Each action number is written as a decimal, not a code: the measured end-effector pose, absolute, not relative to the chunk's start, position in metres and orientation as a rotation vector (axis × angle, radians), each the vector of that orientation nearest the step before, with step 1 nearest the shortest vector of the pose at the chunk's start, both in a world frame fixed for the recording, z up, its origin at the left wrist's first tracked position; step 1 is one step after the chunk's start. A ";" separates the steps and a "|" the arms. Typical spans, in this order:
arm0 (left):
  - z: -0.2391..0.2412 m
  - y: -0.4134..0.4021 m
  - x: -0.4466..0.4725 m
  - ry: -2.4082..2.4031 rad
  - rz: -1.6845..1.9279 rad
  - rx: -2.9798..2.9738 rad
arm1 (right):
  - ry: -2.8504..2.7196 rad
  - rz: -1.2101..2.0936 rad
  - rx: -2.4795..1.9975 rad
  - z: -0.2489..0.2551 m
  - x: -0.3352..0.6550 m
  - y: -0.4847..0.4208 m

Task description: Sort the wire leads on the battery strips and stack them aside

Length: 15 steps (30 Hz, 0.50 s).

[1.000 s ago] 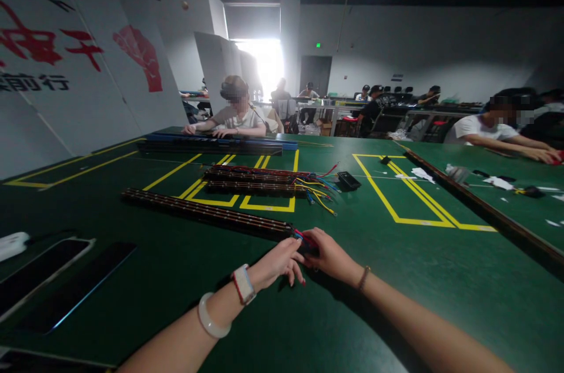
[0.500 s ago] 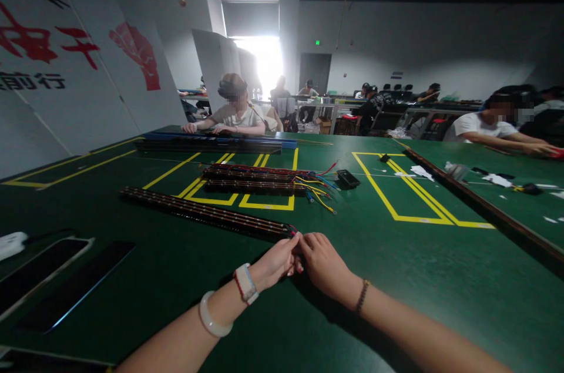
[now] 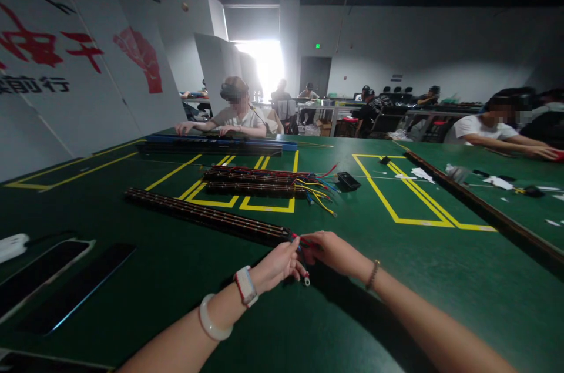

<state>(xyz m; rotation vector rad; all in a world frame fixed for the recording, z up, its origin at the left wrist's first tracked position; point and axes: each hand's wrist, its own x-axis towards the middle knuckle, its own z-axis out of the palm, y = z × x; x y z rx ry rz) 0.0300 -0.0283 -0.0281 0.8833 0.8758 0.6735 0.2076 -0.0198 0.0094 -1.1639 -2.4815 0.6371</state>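
A long dark strip [image 3: 207,214] lies slantwise across the green table [image 3: 418,279], its near end by my hands. Red and blue wires [image 3: 301,239] come out of that end. My left hand [image 3: 277,264] is closed in a pinch on these wires, fingers curled. My right hand [image 3: 332,252] meets it from the right, fingers also pinched on the wires. A small metal ring terminal [image 3: 306,282] hangs from a wire just below my fingers.
More dark strips with coloured wires [image 3: 264,180] lie in a yellow-taped box farther back, a small black box [image 3: 349,180] beside them. Two phones [image 3: 61,279] and a white charger [image 3: 12,245] sit at left. People work at the table's far side and at right.
My hands have stayed at the strip's end, working the wires. The ring terminal now hangs into view below my fingers. My right hand has shifted slightly right.
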 end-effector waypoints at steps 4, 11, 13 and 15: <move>-0.022 -0.030 0.028 0.875 0.605 0.905 | -2.340 0.419 -1.250 0.004 0.217 -0.005; -0.019 -0.031 0.027 0.888 0.553 0.923 | -2.454 -0.110 -1.158 -0.024 0.222 0.015; -0.019 -0.032 0.027 0.891 0.556 0.936 | -2.482 -0.206 -1.107 -0.028 0.223 0.016; -0.020 -0.032 0.028 0.889 0.563 0.946 | -2.477 -0.246 -1.076 -0.030 0.224 0.017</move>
